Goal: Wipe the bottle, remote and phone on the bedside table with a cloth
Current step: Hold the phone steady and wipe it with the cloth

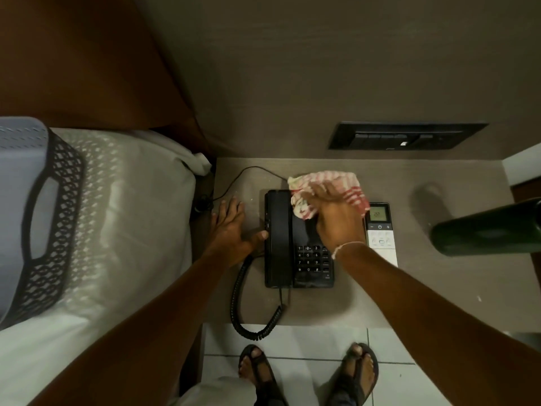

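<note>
The phone (295, 244) is set mid-worktop (439, 288), with the remote (380, 232) just right of it and the bottle (486, 228) further right. A bed (123, 215) lies left.

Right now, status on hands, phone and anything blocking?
Right hand pressing cloth on phone. Left hand open, bracing handset. Remote beside phone, bottle far right; nothing blocking.

Items counted on the tabletop (336, 306)
One phone (281, 241), one remote (382, 238), one bottle (486, 230), one cloth (330, 183) and two hands are seen.
</note>
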Available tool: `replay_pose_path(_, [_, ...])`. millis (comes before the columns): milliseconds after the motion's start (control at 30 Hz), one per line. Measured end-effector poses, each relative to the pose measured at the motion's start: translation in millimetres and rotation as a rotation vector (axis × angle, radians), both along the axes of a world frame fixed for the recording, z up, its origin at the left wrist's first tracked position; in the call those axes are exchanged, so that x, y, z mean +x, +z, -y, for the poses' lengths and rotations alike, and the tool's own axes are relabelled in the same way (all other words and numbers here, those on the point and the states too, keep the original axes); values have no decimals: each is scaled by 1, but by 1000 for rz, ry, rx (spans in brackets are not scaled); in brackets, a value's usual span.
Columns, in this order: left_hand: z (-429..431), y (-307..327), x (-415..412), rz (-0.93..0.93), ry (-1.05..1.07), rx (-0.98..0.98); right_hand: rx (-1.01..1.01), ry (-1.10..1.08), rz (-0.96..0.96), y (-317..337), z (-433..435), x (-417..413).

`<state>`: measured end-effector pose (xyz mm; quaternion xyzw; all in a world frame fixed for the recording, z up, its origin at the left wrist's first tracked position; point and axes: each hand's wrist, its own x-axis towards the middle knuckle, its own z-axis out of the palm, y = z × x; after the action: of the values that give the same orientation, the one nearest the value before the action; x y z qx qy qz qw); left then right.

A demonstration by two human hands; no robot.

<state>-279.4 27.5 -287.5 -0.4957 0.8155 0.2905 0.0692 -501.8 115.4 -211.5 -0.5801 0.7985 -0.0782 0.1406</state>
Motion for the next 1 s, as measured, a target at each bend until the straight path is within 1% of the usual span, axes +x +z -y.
replay_pose_path(67, [0, -3, 0, 2, 2, -9, 18, 2, -22, -13, -16, 15])
replay_pose_path(100, [0, -3, 1, -1, 3, -10, -8, 9, -20, -17, -31, 24])
replay_pose_path(233, [1, -4, 1, 9, -5, -12, -179, -15, 96, -25, -112, 61])
replay_pose_path(300, [1, -4, 0, 14, -8, -17, -147, -14, 126, -28, -142, 76])
replay_pose_path(400, [0, -4, 1, 6, -3, -14, -4, 81, 70, -27, -168, 88])
replay_pose_path(467, [0, -4, 2, 3, -7, -11, 39, 113, 55, -20, -172, 83])
replay_pose_path(500, [0, -4, 2, 2, -8, -8, 21, 108, 47, -15, -171, 78])
replay_pose_path(533, [0, -4, 2, 1, -7, -5, -23, 91, 49, -11, -170, 74])
replay_pose_path(633, [0, -5, 2, 12, -1, -3, -185, -60, 179, 2, -146, 57])
replay_pose_path(700, [0, -5, 2, 13, -2, 3, -248, -151, 169, 4, -113, 44])
replay_pose_path(733, [0, -5, 1, 12, 0, 9, -220, -179, 141, 3, -94, 38])
replay_pose_path(767, [0, -4, 0, 12, 4, 15, -142, -180, 116, 3, -75, 33])
replay_pose_path(867, [-2, -2, -1, 17, 22, 18, 30, -75, 69, -11, -57, 36])
replay_pose_path(933, [-2, -2, -1, 20, 26, 27, 19, -29, 26, -16, -74, 46])
replay_pose_path(1000, [-3, 1, -2, 28, 25, 28, -78, -19, 64, -23, -109, 59])
